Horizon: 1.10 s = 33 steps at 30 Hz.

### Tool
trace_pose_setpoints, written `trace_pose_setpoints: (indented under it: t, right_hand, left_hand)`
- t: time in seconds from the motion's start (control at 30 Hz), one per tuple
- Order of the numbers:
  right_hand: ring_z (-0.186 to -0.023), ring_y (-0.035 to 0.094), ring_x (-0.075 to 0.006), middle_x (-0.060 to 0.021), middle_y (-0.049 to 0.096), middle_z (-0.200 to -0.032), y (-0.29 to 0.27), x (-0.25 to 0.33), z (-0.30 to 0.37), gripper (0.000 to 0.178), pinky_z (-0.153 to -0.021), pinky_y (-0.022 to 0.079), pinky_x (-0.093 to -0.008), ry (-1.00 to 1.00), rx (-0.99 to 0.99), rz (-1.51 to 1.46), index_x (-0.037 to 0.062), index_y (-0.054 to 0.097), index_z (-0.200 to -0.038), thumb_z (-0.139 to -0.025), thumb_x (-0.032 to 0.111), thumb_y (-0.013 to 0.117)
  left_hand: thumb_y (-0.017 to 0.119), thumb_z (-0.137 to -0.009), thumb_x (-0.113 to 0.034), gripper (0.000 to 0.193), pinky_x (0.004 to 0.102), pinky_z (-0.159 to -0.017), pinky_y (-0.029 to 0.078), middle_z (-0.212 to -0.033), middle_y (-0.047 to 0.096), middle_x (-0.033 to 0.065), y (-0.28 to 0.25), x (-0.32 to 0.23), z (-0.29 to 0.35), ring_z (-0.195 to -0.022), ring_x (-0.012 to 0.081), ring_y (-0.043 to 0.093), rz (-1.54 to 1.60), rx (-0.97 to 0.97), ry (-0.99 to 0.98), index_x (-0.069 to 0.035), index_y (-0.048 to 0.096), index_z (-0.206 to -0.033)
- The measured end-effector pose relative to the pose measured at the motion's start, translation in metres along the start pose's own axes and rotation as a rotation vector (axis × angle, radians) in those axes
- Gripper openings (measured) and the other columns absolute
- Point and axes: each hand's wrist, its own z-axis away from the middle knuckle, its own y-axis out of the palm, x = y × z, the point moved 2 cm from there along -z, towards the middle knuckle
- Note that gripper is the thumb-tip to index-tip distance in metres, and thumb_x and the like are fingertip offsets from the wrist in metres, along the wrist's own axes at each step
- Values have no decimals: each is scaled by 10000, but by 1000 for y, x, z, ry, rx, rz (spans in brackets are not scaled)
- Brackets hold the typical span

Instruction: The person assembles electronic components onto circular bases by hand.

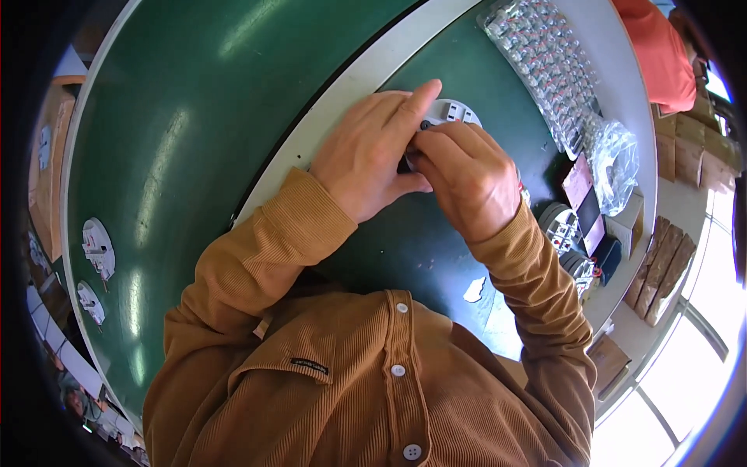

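Observation:
Over the green work surface [373,261] both of my hands meet at a round white plastic housing [465,114] with dark slots and small fittings on its face. My left hand [369,148] grips the housing's left side, one finger stretched along the top and the thumb below. Against the housing's near side, my right hand [467,175] has its fingers pinched together. Whatever lies between those fingertips is hidden. A small dark round part [426,124] shows on the housing between the two hands. My fingers cover most of the housing.
A clear plastic tray of many small parts [541,66] lies at the far right, beside a crumpled clear bag [615,163]. Stacked round units [560,227] stand right of my right forearm. Two white round units [98,247] lie far left, beyond a pale divider strip [272,175].

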Motion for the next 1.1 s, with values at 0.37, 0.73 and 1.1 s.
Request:
trace_pose_setpoints:
  t: [0.37,0.73,1.1]
  right_hand:
    - [-950,711,-293,-145,716,-1226,-9,-29,119,421,-854,578,-330,472,-356,382,29,701,-1316,-909,82,797]
    - [-867,712,-281,-134,735,-1139,-52,28,10,377,-769,580,-350,226,133,256,20,731,-1228,-858,64,792]
    - [-870,713,-282,-92,713,-1061,-74,9,-43,319,-743,554,-387,60,624,401,85,747,-1175,-866,157,783]
  left_hand:
    - [886,-694,25,688,345,-897,537,-1109,674,28,-5,10,-2,-965,223,634,-82,98,-15,-80,689,-1345]
    - [859,-732,31,526,325,-732,502,-929,629,25,-3,15,-6,-820,194,587,152,20,-39,-101,732,-1225]
    - [912,-686,-27,689,364,-932,525,-1136,661,46,-2,18,-16,-999,243,635,72,51,38,-109,654,-1319]
